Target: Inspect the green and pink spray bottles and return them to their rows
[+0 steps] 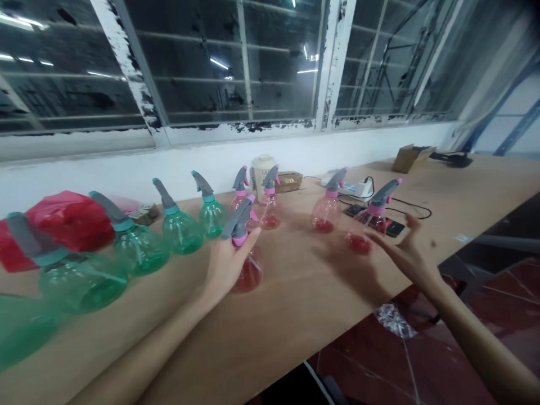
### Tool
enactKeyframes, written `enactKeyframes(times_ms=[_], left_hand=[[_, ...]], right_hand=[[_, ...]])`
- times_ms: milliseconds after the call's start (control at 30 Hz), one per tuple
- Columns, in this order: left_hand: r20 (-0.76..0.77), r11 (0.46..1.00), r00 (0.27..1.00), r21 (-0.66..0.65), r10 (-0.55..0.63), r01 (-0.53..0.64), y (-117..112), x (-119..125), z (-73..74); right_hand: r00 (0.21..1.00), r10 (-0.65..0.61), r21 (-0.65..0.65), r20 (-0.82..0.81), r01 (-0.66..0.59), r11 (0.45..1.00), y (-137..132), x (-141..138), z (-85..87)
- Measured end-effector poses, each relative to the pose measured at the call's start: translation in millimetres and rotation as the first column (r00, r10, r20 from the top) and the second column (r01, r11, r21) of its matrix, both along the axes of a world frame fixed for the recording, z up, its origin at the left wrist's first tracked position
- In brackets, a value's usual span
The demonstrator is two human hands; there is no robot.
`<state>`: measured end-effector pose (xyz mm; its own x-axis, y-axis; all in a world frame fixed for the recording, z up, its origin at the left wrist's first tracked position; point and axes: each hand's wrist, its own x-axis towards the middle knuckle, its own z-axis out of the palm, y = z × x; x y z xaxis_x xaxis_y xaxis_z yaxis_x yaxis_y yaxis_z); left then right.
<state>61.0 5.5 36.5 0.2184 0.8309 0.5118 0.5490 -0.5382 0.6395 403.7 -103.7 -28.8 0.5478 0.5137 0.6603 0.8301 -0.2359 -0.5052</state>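
Note:
My left hand [228, 261] is wrapped round a pink spray bottle [252, 271] just below its grey trigger head. The bottle stands on the table with some red liquid in it. To the right, my right hand [410, 250] has its fingers apart and holds nothing. Its fingertips are close beside another pink spray bottle [363, 236]; whether they touch it I cannot tell. Between the hands and farther back stands a third pink spray bottle [327, 212]. Two more, a pink bottle [270, 209] and a partly hidden one [239, 197], stand behind my left hand.
Several green spray bottles [182, 230] line the table's left side, before a red plastic bag [71, 219]. Along the wall are a white jar [264, 169], a power strip [358, 189] with a black cable and a cardboard box [411, 158]. The table edge runs diagonally at front right.

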Motion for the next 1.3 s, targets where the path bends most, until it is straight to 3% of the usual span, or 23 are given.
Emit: enactKeyframes(times_ms=[67,100,167,233,333,500,667,900,1133,1300], left_hand=[[-0.032,1.0,0.999,0.003,0.03,-0.03,3,-3,3.3],[-0.038,0.999,0.998,0.006,0.045,-0.045,4,-5,4.9],[-0.032,0.998,0.997,0.009,0.069,-0.069,8,-8,7.6],[-0.027,0.996,0.996,0.011,0.089,-0.088,11,-11,9.1],[-0.05,0.994,0.994,0.033,0.102,-0.1,15,-16,9.2],[-0.029,0.993,0.994,0.055,0.104,-0.102,19,-20,7.9],[0.074,0.997,0.995,0.017,0.073,-0.074,20,-21,9.7],[0.157,0.999,0.987,-0.033,0.027,-0.022,23,-21,8.4],[0.245,0.982,0.969,-0.178,-0.022,0.067,31,-23,-0.2],[0.282,0.976,0.959,-0.205,-0.008,0.069,31,-22,0.1]], right_hand=[[0.994,-0.104,0.168,0.022,0.098,0.981,-11,-22,13.9],[0.998,-0.044,0.219,0.05,0.032,0.975,-13,-34,19.6],[0.985,0.168,0.152,0.041,-0.173,0.973,-6,-54,27.7],[0.967,0.252,0.026,0.026,-0.252,0.967,15,-67,32.1],[0.988,0.152,-0.159,0.021,-0.147,0.976,54,-74,35.9],[0.997,0.07,-0.138,-0.041,-0.075,0.988,103,-67,39.4],[0.996,0.048,-0.187,-0.07,-0.06,0.981,128,-53,39.5],[0.994,0.079,-0.281,-0.078,-0.098,0.955,112,-52,48.8],[0.99,0.085,-0.337,-0.11,-0.117,0.934,98,-64,61.0],[0.987,0.146,-0.207,-0.062,-0.156,0.966,69,-74,55.7]])
